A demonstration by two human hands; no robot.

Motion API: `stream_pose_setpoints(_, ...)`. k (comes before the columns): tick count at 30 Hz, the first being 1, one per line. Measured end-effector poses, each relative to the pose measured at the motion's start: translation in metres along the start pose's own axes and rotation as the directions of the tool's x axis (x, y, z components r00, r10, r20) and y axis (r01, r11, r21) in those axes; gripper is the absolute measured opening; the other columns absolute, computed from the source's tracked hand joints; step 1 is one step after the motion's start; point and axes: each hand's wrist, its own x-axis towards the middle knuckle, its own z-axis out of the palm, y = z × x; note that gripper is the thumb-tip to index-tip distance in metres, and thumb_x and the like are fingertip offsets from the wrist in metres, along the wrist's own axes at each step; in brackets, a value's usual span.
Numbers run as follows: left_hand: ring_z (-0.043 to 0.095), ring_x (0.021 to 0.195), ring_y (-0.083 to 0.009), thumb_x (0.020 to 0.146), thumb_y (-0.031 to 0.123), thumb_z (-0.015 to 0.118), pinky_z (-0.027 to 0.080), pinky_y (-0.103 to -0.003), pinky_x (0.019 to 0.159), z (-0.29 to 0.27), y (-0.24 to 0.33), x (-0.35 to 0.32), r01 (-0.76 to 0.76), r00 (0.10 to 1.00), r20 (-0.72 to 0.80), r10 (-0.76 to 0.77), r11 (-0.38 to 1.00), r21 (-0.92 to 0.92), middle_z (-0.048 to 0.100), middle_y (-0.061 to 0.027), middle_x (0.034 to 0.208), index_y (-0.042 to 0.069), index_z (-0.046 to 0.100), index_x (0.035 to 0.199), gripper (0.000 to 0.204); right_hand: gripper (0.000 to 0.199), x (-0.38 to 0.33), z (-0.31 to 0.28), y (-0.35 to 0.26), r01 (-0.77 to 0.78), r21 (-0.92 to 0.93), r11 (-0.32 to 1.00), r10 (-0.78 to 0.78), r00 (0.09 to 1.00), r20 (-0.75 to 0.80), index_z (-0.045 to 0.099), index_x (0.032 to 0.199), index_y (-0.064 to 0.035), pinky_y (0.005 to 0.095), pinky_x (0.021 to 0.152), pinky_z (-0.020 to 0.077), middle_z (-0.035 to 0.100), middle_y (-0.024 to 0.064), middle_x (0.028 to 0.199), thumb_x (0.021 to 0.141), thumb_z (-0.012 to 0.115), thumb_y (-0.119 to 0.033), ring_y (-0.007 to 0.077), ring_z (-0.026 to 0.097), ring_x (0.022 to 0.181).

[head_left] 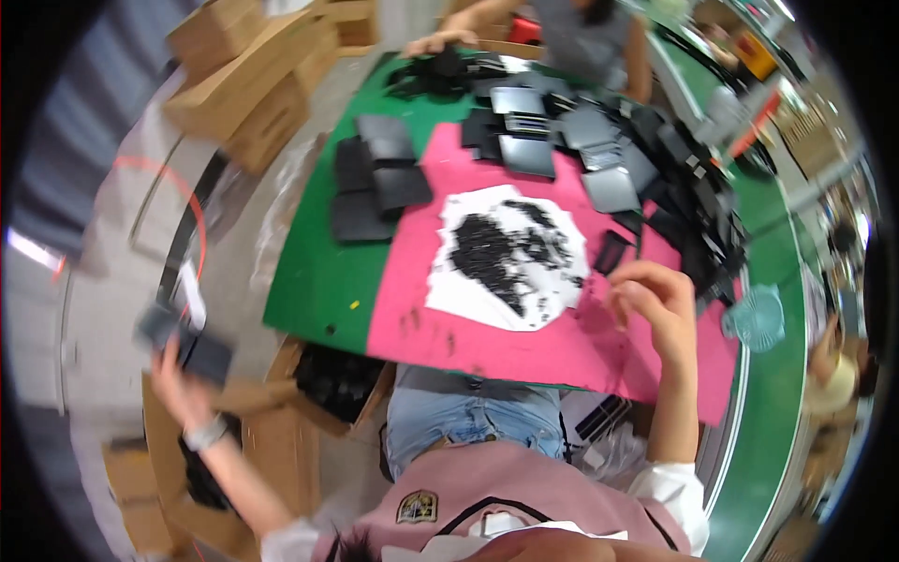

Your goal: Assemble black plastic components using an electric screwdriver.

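Observation:
My left hand (175,381), blurred by motion, is out at the far left, past the table. It is closed on a black two-panel case (208,359), which looks hinged. Above the pink mat (403,323) at the table's right side is my right hand (657,304). Its fingers are loosely bent, the thumb apart from them, and I see nothing held. Close to its fingertips lies a small black part (611,251). White paper (449,295) in the middle carries a heap of tiny black pieces (484,253).
Several black panels (379,178) lie on the green tabletop (314,272). More black cases (599,150) pile up at the back right. A co-worker's hand (440,42) touches black parts at the far edge. Cardboard boxes (267,112) stand left; an open box (281,375) sits below the table.

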Motion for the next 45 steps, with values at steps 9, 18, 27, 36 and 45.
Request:
stream_pose_setpoints(9, 0.060, 0.087, -0.0242, 0.078, 0.007, 0.061, 0.047, -0.036, 0.084, -0.375, -0.073, 0.075, 0.051, 0.839, -0.479, 0.258, 0.839, 0.542, 0.065, -0.0146, 0.099, -0.016, 0.061, 0.102, 0.034, 0.036, 0.078, -0.030, 0.026, 0.121, -0.926, 0.356, -0.513, 0.854, -0.085, 0.060, 0.106, -0.0005, 0.0352, 0.065, 0.0517, 0.065, 0.0145, 0.085, 0.077, 0.066, -0.021, 0.0267, 0.064, 0.075)
stream_pose_setpoints(18, 0.057, 0.095, -0.0149, 0.087, 0.007, 0.059, 0.046, -0.030, 0.083, 0.026, -0.038, 0.026, -0.340, 0.939, 0.053, 0.339, 0.896, 0.286, 0.061, -0.0077, 0.105, -0.001, 0.059, 0.111, 0.026, 0.080, 0.150, -0.029, 0.040, -0.150, -0.961, 0.231, -0.379, 0.896, -0.230, 0.046, 0.126, -0.0021, 0.0414, 0.080, 0.0521, 0.063, 0.0198, 0.104, 0.061, 0.073, -0.040, 0.0355, 0.063, 0.096)
stream_pose_setpoints(27, 0.059, 0.098, -0.0172, 0.098, 0.026, 0.049, 0.049, -0.029, 0.079, 0.293, -0.044, -0.168, 0.247, 0.204, 0.970, -0.130, 0.966, 0.077, 0.055, -0.0101, 0.116, 0.004, 0.040, 0.132, 0.041, 0.079, 0.047, 0.026, -0.013, 0.341, -0.712, 0.614, -0.579, 0.807, -0.112, 0.046, 0.123, -0.0008, 0.0409, 0.077, 0.0520, 0.062, 0.0204, 0.104, 0.063, 0.079, -0.041, 0.0346, 0.063, 0.095)
stream_pose_setpoints(36, 0.054, 0.079, -0.0050, 0.093, 0.021, 0.059, 0.042, -0.019, 0.066, 0.325, -0.070, -0.165, 0.137, 0.169, 0.969, -0.182, 0.978, 0.159, 0.061, -0.0006, 0.098, 0.004, 0.051, 0.119, 0.032, 0.049, 0.061, -0.050, 0.022, 0.153, -0.905, 0.396, -0.492, 0.868, -0.069, 0.052, 0.123, -0.0057, 0.0397, 0.078, 0.0502, 0.063, 0.0142, 0.101, 0.076, 0.067, -0.010, 0.0322, 0.061, 0.094)
stream_pose_setpoints(45, 0.056, 0.084, -0.0064, 0.089, 0.019, 0.064, 0.045, -0.021, 0.070, 0.318, -0.083, -0.153, 0.327, 0.163, 0.961, -0.224, 0.931, 0.161, 0.060, -0.0010, 0.108, 0.004, 0.051, 0.121, 0.037, 0.041, 0.085, -0.071, 0.041, -0.021, -0.963, 0.268, -0.061, 0.997, -0.038, 0.064, 0.110, -0.0118, 0.0409, 0.080, 0.0492, 0.056, 0.0152, 0.098, 0.070, 0.071, -0.008, 0.0346, 0.060, 0.091)
